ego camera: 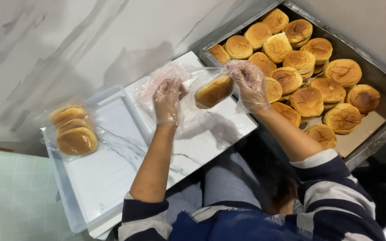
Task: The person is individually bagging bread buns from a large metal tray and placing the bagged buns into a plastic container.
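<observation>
now both hands (pixel 168 100) (pixel 249 85) hold one bagged bun (pixel 213 92); three bagged buns (pixel 73 127) aside.

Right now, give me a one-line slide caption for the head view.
Gloved left hand and right hand hold a clear bag around a bun beside a bun tray.

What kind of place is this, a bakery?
Probably a small bakery's packing spot. A metal tray holds many round buns, gloved hands slip one bun into a clear plastic bag, and bagged buns lie in a plastic bin.
</observation>
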